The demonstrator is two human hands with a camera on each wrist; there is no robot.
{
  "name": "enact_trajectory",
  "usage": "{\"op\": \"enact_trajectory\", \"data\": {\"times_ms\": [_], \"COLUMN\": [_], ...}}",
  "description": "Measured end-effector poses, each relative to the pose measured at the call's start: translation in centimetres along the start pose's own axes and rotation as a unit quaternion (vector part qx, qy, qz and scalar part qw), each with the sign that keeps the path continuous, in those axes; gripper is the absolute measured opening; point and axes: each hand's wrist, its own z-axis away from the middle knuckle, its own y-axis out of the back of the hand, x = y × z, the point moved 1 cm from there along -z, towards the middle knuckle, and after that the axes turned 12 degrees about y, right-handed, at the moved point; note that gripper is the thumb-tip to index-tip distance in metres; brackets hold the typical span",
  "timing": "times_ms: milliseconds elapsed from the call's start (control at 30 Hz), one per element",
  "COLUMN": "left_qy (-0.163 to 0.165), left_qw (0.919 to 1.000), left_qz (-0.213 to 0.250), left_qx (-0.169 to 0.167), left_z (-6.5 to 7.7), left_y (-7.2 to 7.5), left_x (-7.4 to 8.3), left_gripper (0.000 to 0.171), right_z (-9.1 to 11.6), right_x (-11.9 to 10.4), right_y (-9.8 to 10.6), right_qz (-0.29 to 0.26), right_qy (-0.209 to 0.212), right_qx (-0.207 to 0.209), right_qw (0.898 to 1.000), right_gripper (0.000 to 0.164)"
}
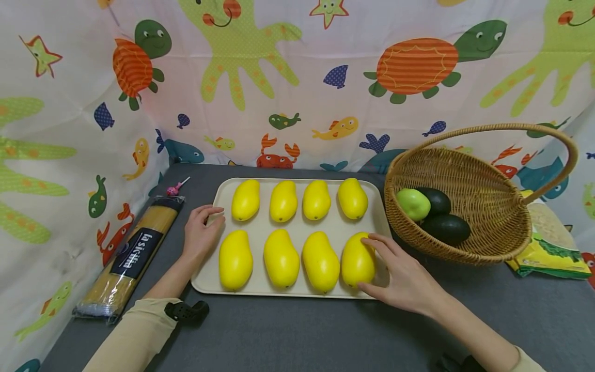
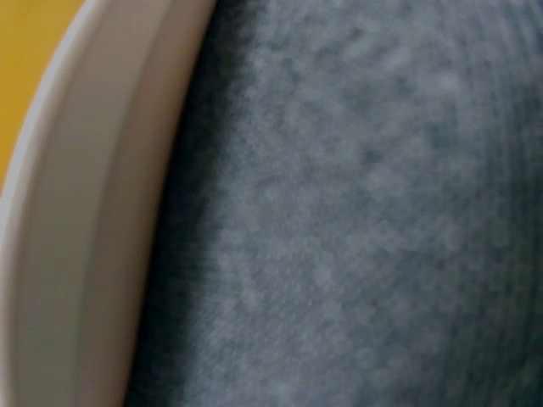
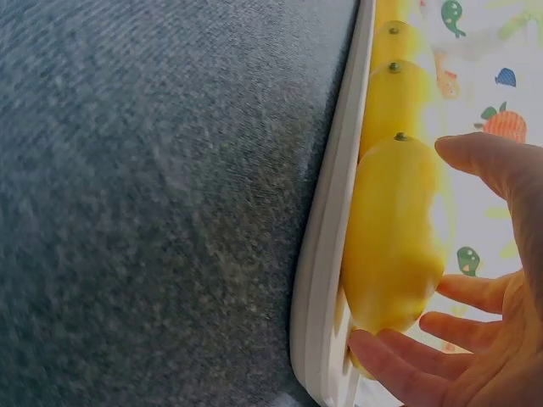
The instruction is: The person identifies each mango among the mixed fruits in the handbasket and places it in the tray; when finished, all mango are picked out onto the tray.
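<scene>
A beige tray [image 1: 283, 181] holds two rows of yellow mangoes [image 1: 283, 258]. My left hand [image 1: 203, 231] lies at the tray's left rim, its fingertips reaching just over the edge. The left wrist view has only the tray's side wall [image 2: 85, 220] and grey cloth, no fingers. At the front right corner, my right hand [image 1: 402, 274] spans one mango [image 1: 357, 263] lengthwise, thumb by its near end and fingers by its far end. The right wrist view has the same mango [image 3: 394, 229] between the thumb and the spread, bent fingers.
A wicker basket [image 1: 483, 206] stands close to the tray's right side, with a green fruit [image 1: 413, 204] and dark avocados [image 1: 446, 230] inside. Behind it lies a yellow bag [image 1: 553, 253]. At left are a spaghetti pack [image 1: 135, 258] and a pink lollipop [image 1: 174, 189].
</scene>
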Motion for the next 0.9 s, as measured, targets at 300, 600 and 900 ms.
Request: {"op": "enact_trajectory", "data": {"times_ms": [300,600,900], "left_qy": [0.004,0.007,0.003], "left_qw": [1.0000,1.0000,1.0000], "left_qz": [0.001,-0.003,0.002], "left_qx": [-0.002,0.000,-0.004], "left_z": [0.1,0.2,0.2], "left_y": [0.0,0.1,0.2], "left_x": [0.0,0.1,0.1], "left_gripper": [0.030,0.030,0.029], "right_z": [-0.1,-0.3,-0.2], "right_x": [-0.3,-0.5,-0.6], "right_y": [-0.6,-1.1,-1.2], "right_qz": [-0.011,-0.017,-0.017], "right_qy": [-0.005,-0.007,-0.005], "right_qx": [0.014,0.013,0.014], "right_qw": [1.000,1.000,1.000], "right_gripper": [0.091,0.094,0.094]}}
